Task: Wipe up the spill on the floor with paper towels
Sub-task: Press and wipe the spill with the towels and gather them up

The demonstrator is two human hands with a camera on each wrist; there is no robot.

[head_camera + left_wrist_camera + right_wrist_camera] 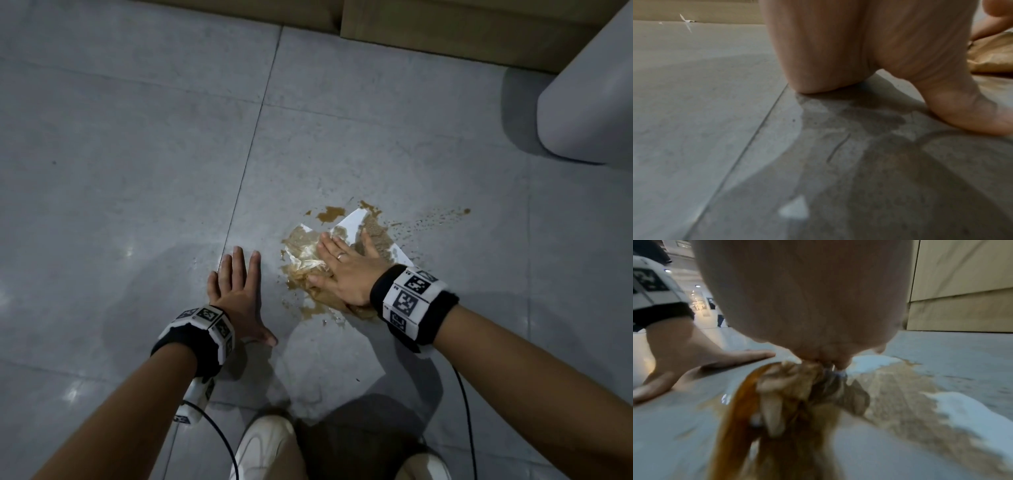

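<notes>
Fingers of the right hand [346, 270] are lying flat, pressing the soaked paper towel [308, 253] onto the brown spill [330, 214]; the left hand [236, 291] is bracing open-palmed on the floor [120, 154], holding nothing. Blotting is under way; next, the towel probably needs sweeping toward the uncovered splatter beyond. Only the right wrist view is showing liquid pooling at the towel's near edge.

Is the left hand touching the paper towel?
No, the left hand rests flat on bare floor, apart from the paper towel.
</notes>
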